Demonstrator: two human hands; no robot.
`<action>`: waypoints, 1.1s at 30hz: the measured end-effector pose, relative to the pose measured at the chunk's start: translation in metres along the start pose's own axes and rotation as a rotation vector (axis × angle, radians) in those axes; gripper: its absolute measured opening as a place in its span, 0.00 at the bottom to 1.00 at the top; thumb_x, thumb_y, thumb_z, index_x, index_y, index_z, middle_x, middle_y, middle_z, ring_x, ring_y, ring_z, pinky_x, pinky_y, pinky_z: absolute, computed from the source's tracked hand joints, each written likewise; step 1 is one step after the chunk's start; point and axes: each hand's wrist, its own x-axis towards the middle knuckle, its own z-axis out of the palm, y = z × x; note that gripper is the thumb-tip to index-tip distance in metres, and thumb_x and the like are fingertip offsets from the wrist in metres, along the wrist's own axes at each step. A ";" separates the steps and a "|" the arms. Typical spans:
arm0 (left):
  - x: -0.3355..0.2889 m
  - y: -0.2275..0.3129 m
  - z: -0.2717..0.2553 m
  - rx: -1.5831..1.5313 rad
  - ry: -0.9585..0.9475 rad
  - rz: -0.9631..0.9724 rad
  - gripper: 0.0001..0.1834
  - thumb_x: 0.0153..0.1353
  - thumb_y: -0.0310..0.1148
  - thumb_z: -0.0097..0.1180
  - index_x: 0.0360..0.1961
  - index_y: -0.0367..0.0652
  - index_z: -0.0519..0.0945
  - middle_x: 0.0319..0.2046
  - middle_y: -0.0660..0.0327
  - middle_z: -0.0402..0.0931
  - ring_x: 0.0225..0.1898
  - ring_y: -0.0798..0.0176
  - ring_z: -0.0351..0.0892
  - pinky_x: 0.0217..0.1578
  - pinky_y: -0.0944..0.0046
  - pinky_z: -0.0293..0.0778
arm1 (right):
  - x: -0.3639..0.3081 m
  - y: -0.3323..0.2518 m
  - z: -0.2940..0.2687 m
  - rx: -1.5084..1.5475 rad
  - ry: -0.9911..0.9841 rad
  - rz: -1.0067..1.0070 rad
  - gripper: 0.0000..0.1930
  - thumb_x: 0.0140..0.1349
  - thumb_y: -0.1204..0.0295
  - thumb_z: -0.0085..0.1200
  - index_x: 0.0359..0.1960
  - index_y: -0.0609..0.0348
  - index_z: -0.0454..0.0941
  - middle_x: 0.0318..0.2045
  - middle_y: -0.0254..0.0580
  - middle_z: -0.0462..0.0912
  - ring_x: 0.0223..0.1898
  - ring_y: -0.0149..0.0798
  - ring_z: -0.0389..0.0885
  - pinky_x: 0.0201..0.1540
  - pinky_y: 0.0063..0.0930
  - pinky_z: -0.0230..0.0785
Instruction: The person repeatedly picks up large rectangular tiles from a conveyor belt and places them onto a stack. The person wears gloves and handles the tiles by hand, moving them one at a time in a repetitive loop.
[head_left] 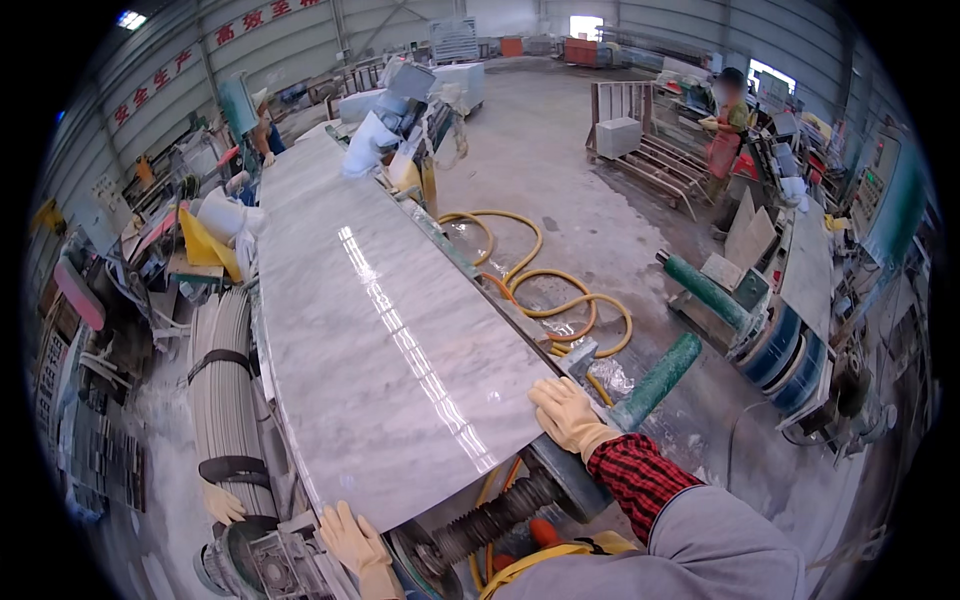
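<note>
A long, polished pale-grey stone slab (370,330), veined like marble, stretches away from me on a conveyor bench. At its near left corner lies my left hand (355,550), in a cream glove, fingers spread and nothing in them. My right hand (570,415), gloved alike below a red-and-black checked sleeve, rests on the near right corner. Its fingers lie over the top of the edge, slightly bent, and its thumb is hidden. Below the slab's near end runs a dark ribbed roller (495,518) between two wheels.
A green cylinder (655,382) juts out right of the slab. Yellow hoses (585,300) coil on the wet floor. Strapped grey strips (222,390) and a cream glove (222,503) lie left. One person (725,125) stands far right, another (265,130) at the slab's far end.
</note>
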 end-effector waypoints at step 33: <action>-0.008 0.009 -0.023 -0.040 -0.002 -0.118 0.27 0.67 0.45 0.58 0.66 0.50 0.76 0.67 0.48 0.72 0.70 0.41 0.68 0.71 0.41 0.61 | -0.026 0.017 0.026 -0.010 -0.072 -0.066 0.19 0.69 0.76 0.53 0.60 0.66 0.77 0.61 0.62 0.79 0.66 0.65 0.73 0.71 0.62 0.60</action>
